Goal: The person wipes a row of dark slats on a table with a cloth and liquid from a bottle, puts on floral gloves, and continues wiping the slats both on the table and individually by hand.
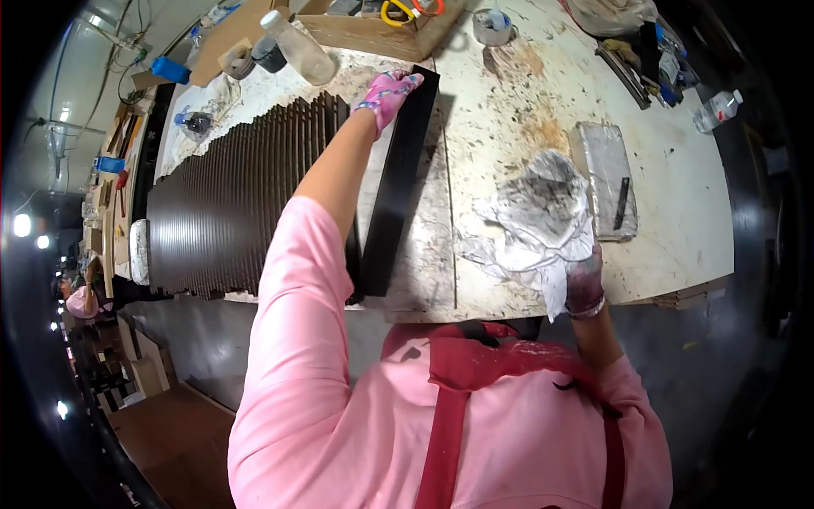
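My left hand, in a pink patterned glove, reaches forward and is closed on the far end of a long black board. The board stands along the table, its near end close to the front edge. To its left, a long row of dark brown slats stands packed side by side. My right hand, in a dark-stained glove, is at the table's front edge, gripping a crumpled white rag smudged with black. Its fingers are partly hidden by the cloth.
Beside the rag lies a plastic-wrapped grey block with a small dark strip on it. A cloudy bottle and a cardboard box are at the back. A clear bottle lies at the right. Another person is far left.
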A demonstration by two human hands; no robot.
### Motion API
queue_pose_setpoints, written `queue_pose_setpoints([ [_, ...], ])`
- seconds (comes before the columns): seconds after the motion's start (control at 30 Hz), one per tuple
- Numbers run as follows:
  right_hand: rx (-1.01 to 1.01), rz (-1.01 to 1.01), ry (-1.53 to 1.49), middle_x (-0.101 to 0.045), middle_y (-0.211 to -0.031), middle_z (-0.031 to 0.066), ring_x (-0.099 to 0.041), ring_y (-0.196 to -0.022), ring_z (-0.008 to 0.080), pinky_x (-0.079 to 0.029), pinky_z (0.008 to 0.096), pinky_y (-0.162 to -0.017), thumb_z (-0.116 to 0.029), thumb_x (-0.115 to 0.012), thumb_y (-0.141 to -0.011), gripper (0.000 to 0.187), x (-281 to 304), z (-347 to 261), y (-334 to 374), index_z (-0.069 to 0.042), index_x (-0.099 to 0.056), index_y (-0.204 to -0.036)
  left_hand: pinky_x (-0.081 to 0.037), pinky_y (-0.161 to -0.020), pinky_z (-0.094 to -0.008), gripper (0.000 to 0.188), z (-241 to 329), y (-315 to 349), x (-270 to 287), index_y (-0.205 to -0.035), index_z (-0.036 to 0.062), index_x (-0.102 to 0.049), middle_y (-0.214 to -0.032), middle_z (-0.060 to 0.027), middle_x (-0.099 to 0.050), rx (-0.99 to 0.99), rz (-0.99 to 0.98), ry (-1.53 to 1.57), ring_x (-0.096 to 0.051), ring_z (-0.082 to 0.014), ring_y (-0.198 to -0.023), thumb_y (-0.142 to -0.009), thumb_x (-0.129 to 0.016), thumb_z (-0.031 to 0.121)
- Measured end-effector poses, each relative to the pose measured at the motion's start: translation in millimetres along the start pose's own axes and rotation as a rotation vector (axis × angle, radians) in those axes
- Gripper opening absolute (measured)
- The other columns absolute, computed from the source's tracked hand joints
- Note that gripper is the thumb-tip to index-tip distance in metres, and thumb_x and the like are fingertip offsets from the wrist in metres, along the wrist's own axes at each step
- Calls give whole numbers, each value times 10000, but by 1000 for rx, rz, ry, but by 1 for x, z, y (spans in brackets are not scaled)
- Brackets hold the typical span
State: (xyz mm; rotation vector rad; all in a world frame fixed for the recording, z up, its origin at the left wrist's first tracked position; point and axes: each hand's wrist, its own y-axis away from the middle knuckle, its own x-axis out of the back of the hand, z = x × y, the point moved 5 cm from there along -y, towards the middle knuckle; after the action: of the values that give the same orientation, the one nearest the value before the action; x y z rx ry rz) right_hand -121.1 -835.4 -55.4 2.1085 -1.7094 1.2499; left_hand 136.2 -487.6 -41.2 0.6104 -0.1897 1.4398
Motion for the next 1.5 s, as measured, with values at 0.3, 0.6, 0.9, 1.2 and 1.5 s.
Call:
queue_pose_setpoints([
  [0.3, -17, 162, -79, -615, -1210, 147, -607, -1088, 254, -470, 357, -969, -84, -630, -876, 424, 23, 45, -14, 52, -520, -1262, -495, -914, -306, 559, -16, 155, 26, -1421, 2, -368, -1265, -157, -568, -187, 290, 638, -624, -224, -1041, -953, -610, 189],
  [0.6, -57, 348, -131, -613, -1218, 153, -606, -1084, 260, -469, 351, -968, -92, -659, -864, 445, 45, 121, -84, 23, -523, -1271, -529, -753, -265, 693, -85, 394, -65, -1484, 54, -308, -1387, -142, -481, 148, 519, -87, -613, -137, -882, -872, -630, 4],
  [0.9, -298, 92, -1493, -555, -1308, 149, -538, -1199, 248, -428, 394, -1041, -311, -322, -1002, 484, 45, 204, -178, -5, -467, -1347, -493, -769, -297, 877, -108, 367, -71, -1513, 100, -273, -1325, -174, -509, 91, 638, -127, -568, -196, -979, -770, -738, 140],
  [1.2, -312, -578, -1493, -631, -1057, 89, -647, -903, 203, -584, 411, -793, -350, -552, -938, 417, -70, -38, -147, -93, -500, -1262, -450, -953, -319, 920, -141, 372, -87, -1507, 54, -267, -1317, -149, -493, 32, 691, 172, -518, -223, -1171, -730, -758, 93],
  [1.5, 619, -576, 165, -608, -1152, 144, -630, -980, 289, -533, 425, -829, -330, -649, -840, 478, -193, -135, -116, -127, -555, -1263, -439, -612, -214, 917, -142, 367, -94, -1486, 50, -312, -1215, -101, -589, -51, 881, 53, -490, -60, -714, -701, -787, 51],
])
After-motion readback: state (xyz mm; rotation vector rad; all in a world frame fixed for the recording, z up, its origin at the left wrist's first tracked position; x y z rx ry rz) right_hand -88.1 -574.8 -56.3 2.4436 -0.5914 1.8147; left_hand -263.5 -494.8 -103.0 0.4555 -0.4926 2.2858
